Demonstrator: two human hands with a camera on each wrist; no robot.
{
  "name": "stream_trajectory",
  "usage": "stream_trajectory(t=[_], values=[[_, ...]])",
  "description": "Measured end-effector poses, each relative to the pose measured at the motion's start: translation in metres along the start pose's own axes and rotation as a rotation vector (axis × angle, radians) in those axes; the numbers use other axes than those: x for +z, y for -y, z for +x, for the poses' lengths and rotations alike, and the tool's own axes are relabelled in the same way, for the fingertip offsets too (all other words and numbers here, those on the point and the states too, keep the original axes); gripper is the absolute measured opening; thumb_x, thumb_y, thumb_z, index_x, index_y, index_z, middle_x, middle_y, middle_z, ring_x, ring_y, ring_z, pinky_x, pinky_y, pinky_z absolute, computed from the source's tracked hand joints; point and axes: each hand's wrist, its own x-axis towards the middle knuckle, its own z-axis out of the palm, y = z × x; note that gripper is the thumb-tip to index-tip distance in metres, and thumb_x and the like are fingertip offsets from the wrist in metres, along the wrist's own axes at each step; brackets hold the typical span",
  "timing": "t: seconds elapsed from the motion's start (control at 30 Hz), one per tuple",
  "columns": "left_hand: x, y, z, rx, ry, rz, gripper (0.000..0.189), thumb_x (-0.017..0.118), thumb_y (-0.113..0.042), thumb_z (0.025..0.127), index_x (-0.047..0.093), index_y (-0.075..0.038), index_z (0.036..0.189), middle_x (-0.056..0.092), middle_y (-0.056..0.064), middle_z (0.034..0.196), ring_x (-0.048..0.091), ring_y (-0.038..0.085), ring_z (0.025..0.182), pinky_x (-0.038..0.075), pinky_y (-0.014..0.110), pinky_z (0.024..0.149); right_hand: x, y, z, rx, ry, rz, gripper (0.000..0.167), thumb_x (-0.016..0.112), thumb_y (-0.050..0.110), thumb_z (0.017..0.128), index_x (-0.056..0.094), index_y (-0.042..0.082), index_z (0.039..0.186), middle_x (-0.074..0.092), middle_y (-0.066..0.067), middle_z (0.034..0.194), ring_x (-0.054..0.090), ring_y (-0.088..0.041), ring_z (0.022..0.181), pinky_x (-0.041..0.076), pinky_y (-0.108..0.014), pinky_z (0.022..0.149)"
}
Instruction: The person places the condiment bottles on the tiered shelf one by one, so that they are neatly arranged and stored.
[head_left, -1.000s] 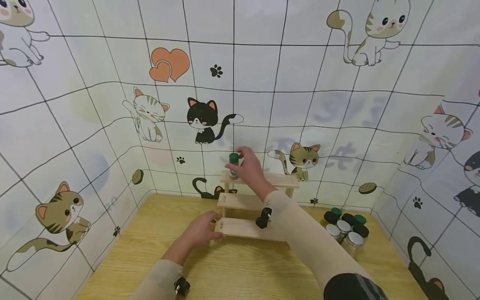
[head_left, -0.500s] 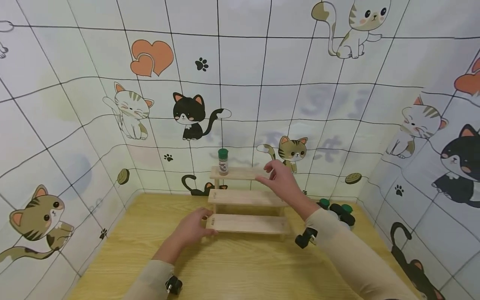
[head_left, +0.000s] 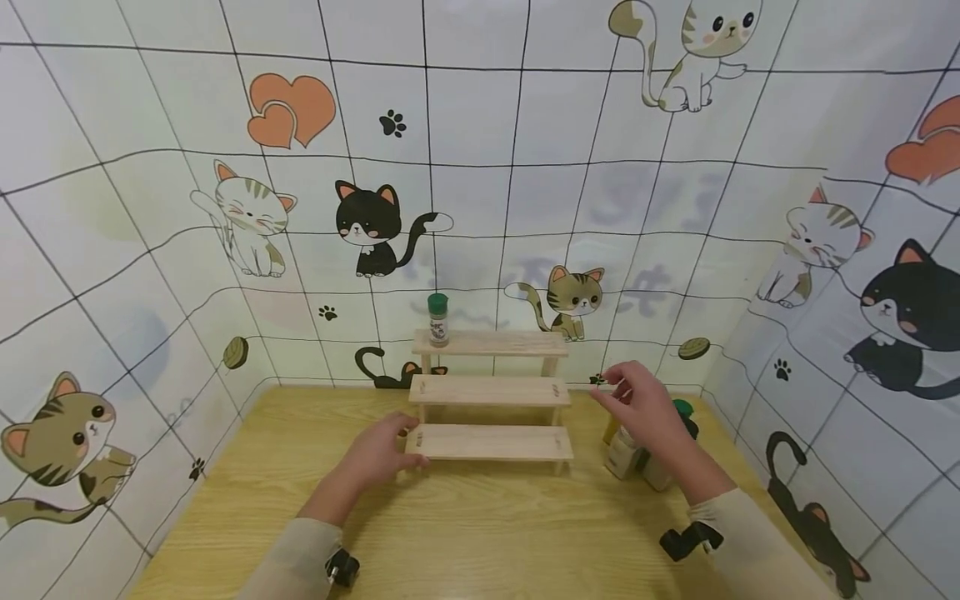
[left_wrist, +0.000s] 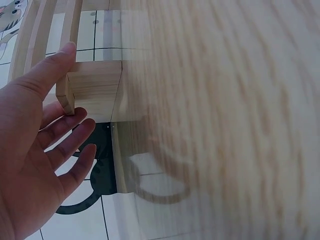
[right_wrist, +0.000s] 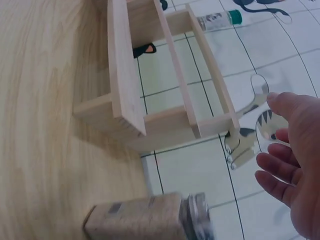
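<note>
A three-step wooden shelf rack stands on the table against the back wall. At its left end my left hand holds the bottom step, thumb on one side and fingertips on the other in the left wrist view. One spice jar with a green cap stands upright on the left end of the top step. Right of the rack, my right hand hovers over a group of spice jars, thumb and fingers apart with nothing between them. In the right wrist view a square-sided jar shows below that hand.
The wood-grain table reaches back to a wall sheet printed with grid lines and cartoon cats, which also closes off both sides. My right hand and forearm hide part of the jar group.
My right hand has let go of the green-capped jar on the top step and moved right and down to the jar group. The left hand stays at the rack; the head view has shifted rightward.
</note>
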Motion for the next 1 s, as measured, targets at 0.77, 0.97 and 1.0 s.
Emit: stream_trajectory(t=[0.77,0.97,1.0], values=[[0.001,0.004,0.002,-0.001,-0.015,-0.012,0.072,0.099,-0.039,0.085,0.071,-0.009,0.144,0.070,0.005,0.134,0.070,0.031,0.122,0.057,0.056,0.103,-0.036,-0.080,-0.089,0.085,-0.117,-0.073,0.043,0.085,0.019,0.101,0.067,-0.008,0.130,0.065,-0.024,0.121,0.066,-0.040,0.103,0.060,-0.047,0.082],[0.003,0.004,0.002,0.005,-0.010,-0.028,0.071,0.098,-0.039,0.086,0.070,-0.009,0.144,0.070,0.004,0.136,0.069,0.030,0.122,0.056,0.055,0.104,-0.028,-0.091,-0.097,0.064,-0.124,-0.092,0.044,0.086,0.012,0.099,0.066,-0.005,0.134,0.063,-0.023,0.120,0.067,-0.039,0.101,0.060,-0.040,0.077],[0.003,0.003,0.002,0.005,-0.009,-0.030,0.071,0.098,-0.038,0.086,0.070,-0.009,0.144,0.070,0.004,0.136,0.069,0.030,0.122,0.056,0.055,0.103,-0.027,-0.092,-0.099,0.060,-0.118,-0.094,0.045,0.086,0.011,0.099,0.066,-0.005,0.136,0.063,-0.022,0.121,0.068,-0.039,0.102,0.060,-0.041,0.077]])
